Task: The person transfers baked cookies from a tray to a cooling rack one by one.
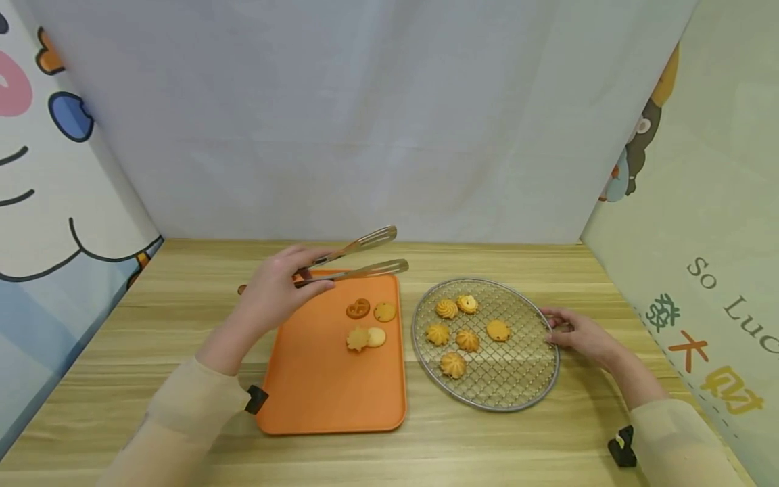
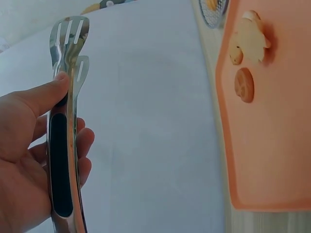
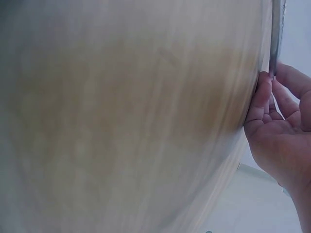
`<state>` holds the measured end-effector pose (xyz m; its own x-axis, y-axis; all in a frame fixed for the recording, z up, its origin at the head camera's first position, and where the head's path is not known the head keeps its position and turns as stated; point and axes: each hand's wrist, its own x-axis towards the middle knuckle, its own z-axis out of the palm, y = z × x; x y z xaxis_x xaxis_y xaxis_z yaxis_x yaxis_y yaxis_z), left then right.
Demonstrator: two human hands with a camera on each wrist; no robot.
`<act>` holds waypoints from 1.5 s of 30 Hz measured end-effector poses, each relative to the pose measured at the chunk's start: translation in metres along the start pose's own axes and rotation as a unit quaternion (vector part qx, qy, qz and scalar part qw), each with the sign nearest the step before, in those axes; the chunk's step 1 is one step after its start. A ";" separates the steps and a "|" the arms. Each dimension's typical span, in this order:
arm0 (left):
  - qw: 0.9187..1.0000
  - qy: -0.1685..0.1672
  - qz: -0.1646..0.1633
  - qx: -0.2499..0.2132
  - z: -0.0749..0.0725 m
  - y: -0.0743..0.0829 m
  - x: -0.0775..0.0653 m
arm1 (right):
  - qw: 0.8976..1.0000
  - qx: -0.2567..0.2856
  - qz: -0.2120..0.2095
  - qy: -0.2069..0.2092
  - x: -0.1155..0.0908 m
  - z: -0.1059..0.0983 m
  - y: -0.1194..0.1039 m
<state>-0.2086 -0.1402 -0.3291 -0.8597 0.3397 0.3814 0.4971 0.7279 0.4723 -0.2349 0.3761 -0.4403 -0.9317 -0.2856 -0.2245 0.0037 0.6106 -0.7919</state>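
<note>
My left hand (image 1: 274, 287) grips metal serving tongs (image 1: 371, 269) with slotted ends above the far part of an orange tray (image 1: 328, 399). In the left wrist view, thumb and fingers wrap the dark-inlaid handle of the tongs (image 2: 60, 160), whose arms are spread apart in the head view. Below the tongs, a pretzel-shaped cookie (image 1: 358, 309), a round cookie (image 1: 385, 312), a star-edged cookie (image 1: 357, 339) and a pale round one (image 1: 376, 337) lie on the tray. At the right, my right hand (image 1: 587, 338) pinches the rim of a round wire mesh rack (image 1: 511, 385).
Several swirled piped cookies (image 1: 467, 340) and a flat round cookie (image 1: 498, 331) sit on the rack. Tray and rack stand side by side on a wood-grain table (image 1: 487, 446). A white backdrop (image 1: 365, 135) rises behind, with printed panels at both sides.
</note>
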 end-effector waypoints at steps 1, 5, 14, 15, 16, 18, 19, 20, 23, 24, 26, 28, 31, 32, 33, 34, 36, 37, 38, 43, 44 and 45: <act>1.000 -0.001 -0.003 0.002 0.000 -0.003 -0.001 | 1.000 0.001 -0.001 0.000 0.000 0.000 0.000; 1.000 -0.012 -0.021 0.015 0.001 -0.018 -0.008 | 1.000 -0.002 -0.001 0.001 0.001 0.000 0.001; 0.997 -0.042 -0.052 0.044 0.009 -0.049 -0.020 | 1.000 0.003 -0.006 0.004 0.002 0.000 0.001; 0.996 -0.046 -0.054 0.047 0.010 -0.051 -0.021 | 1.000 0.004 -0.008 0.005 0.002 0.000 0.002; 0.996 -0.050 -0.056 0.049 0.011 -0.054 -0.022 | 1.000 0.003 -0.009 0.006 0.002 -0.001 0.002; 0.995 -0.058 -0.057 0.055 0.014 -0.059 -0.024 | 1.000 0.004 -0.011 0.007 0.002 -0.001 0.002; 0.995 -0.062 -0.058 0.059 0.016 -0.061 -0.025 | 1.000 0.005 -0.011 0.007 0.002 -0.001 0.002; 0.994 -0.065 -0.059 0.062 0.018 -0.063 -0.025 | 1.000 0.005 -0.012 0.007 0.002 -0.001 0.002; 0.992 -0.075 -0.063 0.078 0.023 -0.068 -0.027 | 1.000 0.008 -0.012 0.008 0.002 -0.001 0.003; 0.991 -0.078 -0.063 0.084 0.024 -0.069 -0.027 | 1.000 0.008 -0.012 0.008 0.002 -0.001 0.003; 0.990 -0.084 -0.064 0.095 0.027 -0.070 -0.028 | 1.000 0.010 -0.012 0.007 0.002 -0.001 0.004; 0.988 -0.091 -0.065 0.105 0.029 -0.071 -0.029 | 1.000 0.012 -0.012 0.007 0.003 -0.001 0.005; 0.986 -0.102 -0.066 0.111 0.031 -0.072 -0.029 | 1.000 0.016 -0.010 0.006 0.003 -0.001 0.005; 0.986 -0.106 -0.068 0.111 0.032 -0.072 -0.029 | 1.000 0.017 -0.010 0.006 0.003 -0.001 0.005; 0.985 -0.109 -0.069 0.111 0.033 -0.072 -0.030 | 1.000 0.016 -0.011 0.006 0.003 -0.001 0.005; 0.985 -0.113 -0.070 0.112 0.034 -0.073 -0.030 | 1.000 0.016 -0.011 0.006 0.003 -0.001 0.005; 0.984 -0.120 -0.073 0.113 0.036 -0.073 -0.029 | 1.000 0.016 -0.010 0.005 0.003 -0.001 0.005; 0.983 -0.123 -0.074 0.115 0.037 -0.073 -0.029 | 1.000 0.015 -0.010 0.005 0.003 -0.001 0.005; 0.982 -0.126 -0.076 0.116 0.038 -0.074 -0.029 | 1.000 0.014 -0.010 0.005 0.003 -0.001 0.005; 0.980 -0.138 -0.078 0.123 0.042 -0.074 -0.028 | 1.000 0.008 -0.008 0.005 0.003 0.000 0.005; 0.979 -0.140 -0.078 0.123 0.042 -0.073 -0.027 | 1.000 0.007 -0.008 0.005 0.003 0.000 0.005; 0.979 -0.143 -0.078 0.125 0.043 -0.073 -0.027 | 1.000 0.007 -0.009 0.005 0.003 0.000 0.006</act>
<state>-0.2273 -0.1770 -0.4080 -0.9385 0.3390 0.0648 0.3430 0.8950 0.2853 -0.2375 0.3790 -0.4453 -0.9352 -0.2892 -0.2044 -0.0082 0.5946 -0.8040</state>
